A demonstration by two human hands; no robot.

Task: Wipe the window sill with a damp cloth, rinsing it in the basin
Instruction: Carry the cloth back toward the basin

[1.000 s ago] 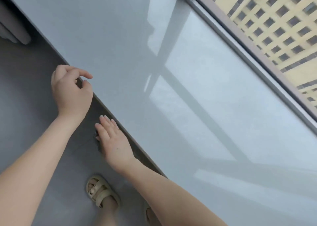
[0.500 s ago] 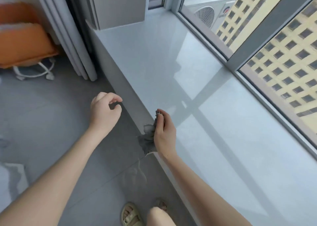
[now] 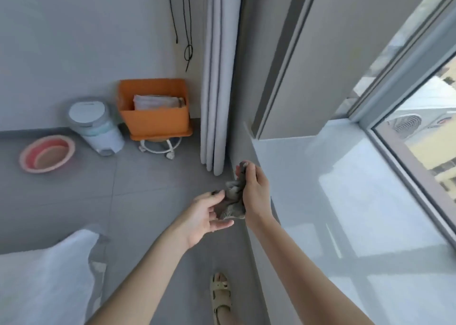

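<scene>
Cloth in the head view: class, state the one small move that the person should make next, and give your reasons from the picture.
Probably close the left hand on the hanging end of the grey cloth. The right hand grips it bunched, off the window sill. The left hand lies open right beside it, and the pink basin for rinsing stands some way off on the floor, so gathering the cloth first seems sensible.

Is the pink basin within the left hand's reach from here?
Probably not: the basin sits far across the floor by the wall; the left hand is by the cloth. The path looks open.
</scene>
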